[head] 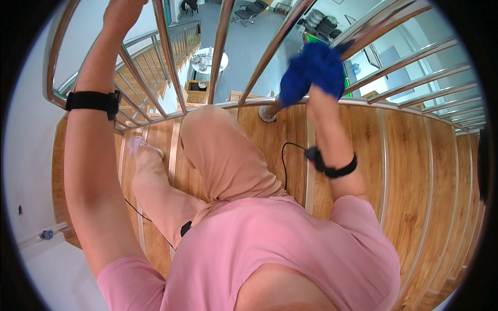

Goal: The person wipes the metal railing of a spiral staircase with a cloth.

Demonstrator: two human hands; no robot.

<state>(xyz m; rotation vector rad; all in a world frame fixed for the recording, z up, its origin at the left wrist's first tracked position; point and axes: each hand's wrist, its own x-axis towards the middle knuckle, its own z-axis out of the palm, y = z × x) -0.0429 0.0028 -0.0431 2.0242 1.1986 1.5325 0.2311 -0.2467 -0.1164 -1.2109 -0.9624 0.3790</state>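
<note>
In the head view, my right hand (322, 91) is wrapped up in a blue cloth (313, 70), which hides its fingers and is blurred. The cloth lies against the stair railing, by a thick metal post (269, 112) with a round base. My left hand (123, 15) reaches up beside the railing's metal balusters (167, 54) at the upper left. Its fingers are cut off by the picture's top edge, so their grip is hidden. Black straps circle both forearms, and a black cable (285, 159) runs from the device on the right one.
Wooden steps (404, 175) with metal edge strips curve off to the right. A white wall (29, 136) borders the left side. Through the railing, a lower floor shows a round white table (218, 62), an office chair (251, 11) and stacked tyres (325, 27).
</note>
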